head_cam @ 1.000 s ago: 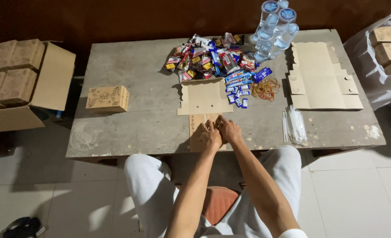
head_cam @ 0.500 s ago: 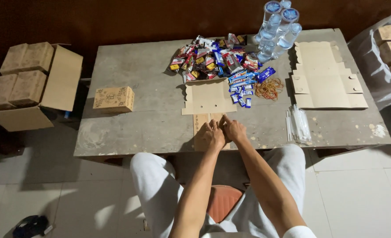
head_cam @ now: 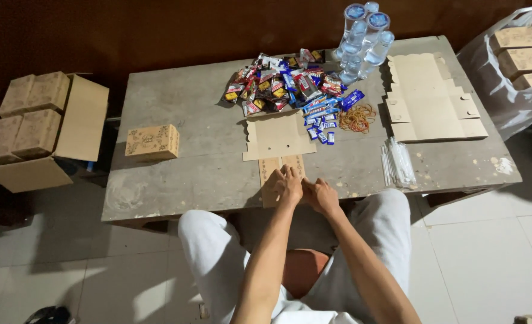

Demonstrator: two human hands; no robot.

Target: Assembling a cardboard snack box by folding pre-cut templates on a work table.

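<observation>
Seated at the near edge of the grey table, knees under it. Both forearms stretched forward and converging. Left hand and right hand side by side, touching, fingers curled down and pressing on the near flap of the flat cardboard box blank, at the table's near edge. Best done, by the look of it, with thumbs along the crease and steady even pressure, panel kept flat against the table so the fold runs straight.

Left of the blank, well apart: one folded patterned box. Beyond the blank: pile of wrapped snacks, rubber bands. Far right corner: water bottles, beside a stack of more blanks.
</observation>
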